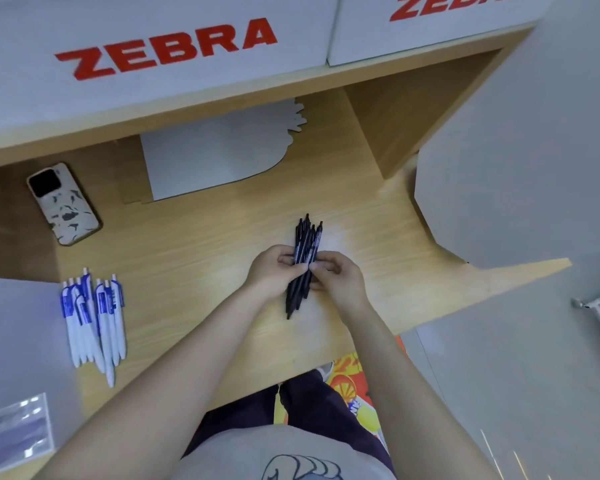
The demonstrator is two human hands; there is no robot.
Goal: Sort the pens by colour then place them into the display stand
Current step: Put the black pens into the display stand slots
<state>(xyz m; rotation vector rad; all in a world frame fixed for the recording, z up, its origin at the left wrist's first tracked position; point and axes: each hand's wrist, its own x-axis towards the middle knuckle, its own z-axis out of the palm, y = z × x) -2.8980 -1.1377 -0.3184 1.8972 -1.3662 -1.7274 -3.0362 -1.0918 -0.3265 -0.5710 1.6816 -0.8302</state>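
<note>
A bundle of several black pens (305, 242) stands out over the middle of the wooden counter (194, 258), tips pointing away from me and towards me. My left hand (272, 273) grips the bundle from the left and my right hand (340, 280) grips it from the right, fingers curled round the barrels. Several white pens with blue clips (94, 320) lie side by side on the counter at the left, apart from both hands.
A phone in a speckled case (63, 204) lies at the back left. A white cut-out card (215, 154) rests under the shelf. White boxes marked ZEBRA (167, 46) sit above. A clear acrylic stand (13, 434) shows at the bottom left. A grey panel (520, 174) rises on the right.
</note>
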